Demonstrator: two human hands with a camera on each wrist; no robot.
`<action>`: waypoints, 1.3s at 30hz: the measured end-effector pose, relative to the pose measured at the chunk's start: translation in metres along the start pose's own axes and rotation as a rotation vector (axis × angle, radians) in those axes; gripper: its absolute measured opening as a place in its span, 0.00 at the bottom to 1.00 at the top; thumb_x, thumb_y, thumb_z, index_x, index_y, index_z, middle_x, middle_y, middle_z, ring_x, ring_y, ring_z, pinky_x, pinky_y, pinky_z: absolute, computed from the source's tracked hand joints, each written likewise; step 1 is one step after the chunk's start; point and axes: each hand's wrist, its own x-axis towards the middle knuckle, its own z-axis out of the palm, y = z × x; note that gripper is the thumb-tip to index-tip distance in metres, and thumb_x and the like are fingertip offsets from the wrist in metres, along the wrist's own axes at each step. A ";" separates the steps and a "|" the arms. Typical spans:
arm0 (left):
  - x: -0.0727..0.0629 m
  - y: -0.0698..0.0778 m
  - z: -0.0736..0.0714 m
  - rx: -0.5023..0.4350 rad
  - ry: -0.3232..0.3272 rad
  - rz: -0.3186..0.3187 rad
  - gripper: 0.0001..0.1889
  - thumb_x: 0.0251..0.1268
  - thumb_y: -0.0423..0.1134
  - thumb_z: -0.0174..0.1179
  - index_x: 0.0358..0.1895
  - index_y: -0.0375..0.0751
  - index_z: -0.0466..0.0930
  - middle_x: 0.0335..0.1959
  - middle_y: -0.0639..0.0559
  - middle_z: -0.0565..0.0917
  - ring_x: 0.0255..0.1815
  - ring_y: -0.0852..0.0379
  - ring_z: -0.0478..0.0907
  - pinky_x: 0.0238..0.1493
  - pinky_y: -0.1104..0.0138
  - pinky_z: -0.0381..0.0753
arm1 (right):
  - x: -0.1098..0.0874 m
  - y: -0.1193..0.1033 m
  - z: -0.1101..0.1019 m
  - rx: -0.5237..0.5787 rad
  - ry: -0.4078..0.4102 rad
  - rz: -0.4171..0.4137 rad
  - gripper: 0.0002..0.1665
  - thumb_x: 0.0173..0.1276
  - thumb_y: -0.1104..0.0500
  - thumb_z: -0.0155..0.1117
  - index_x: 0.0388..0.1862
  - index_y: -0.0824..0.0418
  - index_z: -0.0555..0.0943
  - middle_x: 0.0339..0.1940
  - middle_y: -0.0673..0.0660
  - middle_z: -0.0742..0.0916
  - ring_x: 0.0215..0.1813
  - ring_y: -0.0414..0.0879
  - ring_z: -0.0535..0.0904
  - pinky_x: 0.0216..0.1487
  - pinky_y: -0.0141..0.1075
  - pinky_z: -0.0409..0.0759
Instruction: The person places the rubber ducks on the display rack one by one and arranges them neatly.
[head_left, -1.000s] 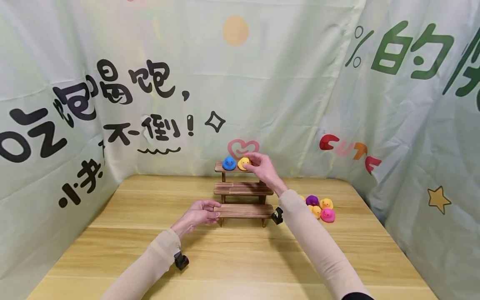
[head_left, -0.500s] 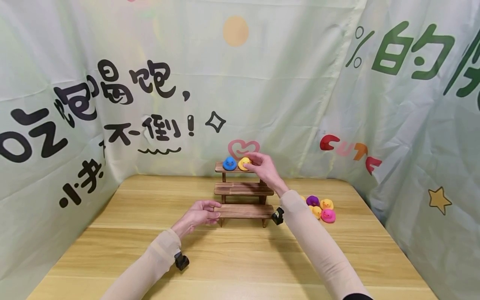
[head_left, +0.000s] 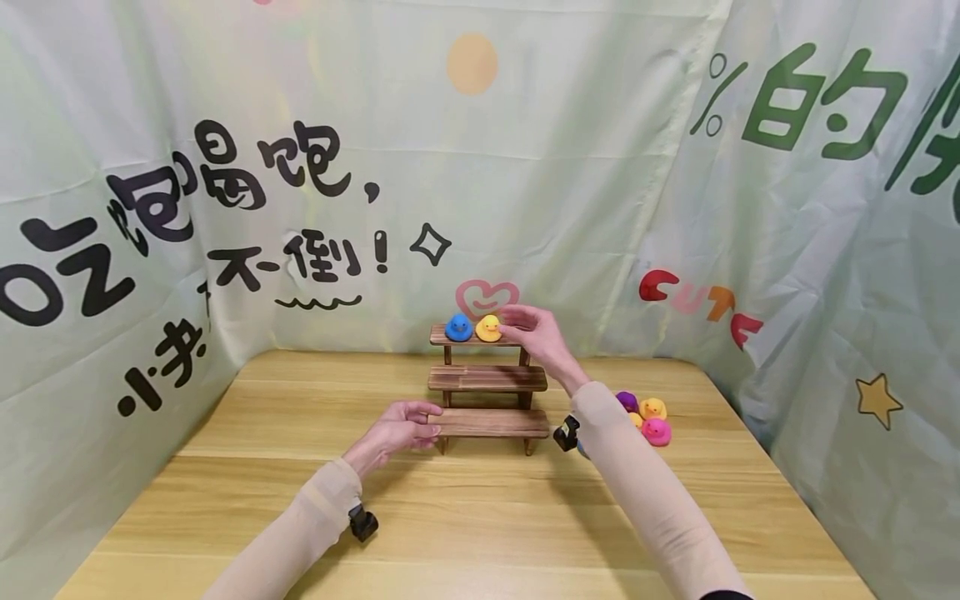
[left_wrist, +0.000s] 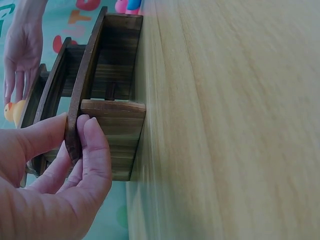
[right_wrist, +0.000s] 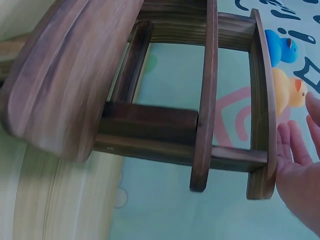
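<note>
A three-tier wooden stand (head_left: 487, 379) is on the table, with a blue rubber duck (head_left: 459, 327) and a yellow rubber duck (head_left: 488, 328) side by side on its top step. My left hand (head_left: 395, 428) pinches the left end of the lowest step between thumb and fingers, as the left wrist view (left_wrist: 75, 175) shows closely. Just right of the yellow duck is my right hand (head_left: 538, 336), its fingers loosely extended and gripping nothing. In the right wrist view, the fingers (right_wrist: 295, 142) are close to the duck; whether a fingertip still touches it, I cannot tell.
Right of the stand lies a group of rubber ducks: a purple duck (head_left: 627, 402), a yellow one (head_left: 654, 407), a pink one (head_left: 657, 432) and others partly behind my right forearm (head_left: 637, 467). A printed cloth (head_left: 570, 208) hangs behind the table (head_left: 465, 525).
My right hand has let go of the yellow duck and moved slightly right, leaving it on the top step. The left hand keeps its hold on the lowest step.
</note>
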 end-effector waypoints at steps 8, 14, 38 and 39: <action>-0.002 0.001 0.000 0.010 0.003 -0.002 0.19 0.61 0.22 0.61 0.56 0.31 0.77 0.39 0.44 0.77 0.36 0.53 0.82 0.44 0.60 0.86 | -0.005 0.001 -0.014 0.014 0.003 0.016 0.22 0.65 0.64 0.68 0.58 0.66 0.79 0.57 0.66 0.83 0.54 0.49 0.82 0.54 0.35 0.83; 0.000 0.001 0.000 0.007 0.007 -0.004 0.19 0.61 0.23 0.62 0.56 0.32 0.77 0.40 0.44 0.77 0.35 0.54 0.82 0.42 0.62 0.86 | -0.012 0.004 -0.027 -0.015 0.002 0.026 0.21 0.66 0.61 0.68 0.57 0.66 0.80 0.54 0.69 0.84 0.47 0.48 0.84 0.45 0.35 0.85; 0.000 0.001 -0.002 0.020 -0.003 -0.009 0.19 0.62 0.24 0.61 0.57 0.32 0.76 0.39 0.45 0.78 0.36 0.53 0.82 0.43 0.61 0.86 | -0.050 0.027 -0.081 -0.193 -0.122 0.097 0.21 0.67 0.56 0.68 0.56 0.64 0.81 0.50 0.63 0.86 0.42 0.43 0.81 0.37 0.33 0.80; 0.000 0.001 -0.002 0.021 -0.004 -0.010 0.19 0.62 0.25 0.61 0.57 0.32 0.76 0.39 0.45 0.78 0.36 0.53 0.82 0.43 0.61 0.86 | -0.051 0.028 -0.082 -0.197 -0.134 0.105 0.21 0.67 0.55 0.68 0.56 0.63 0.81 0.50 0.61 0.86 0.43 0.44 0.82 0.39 0.35 0.80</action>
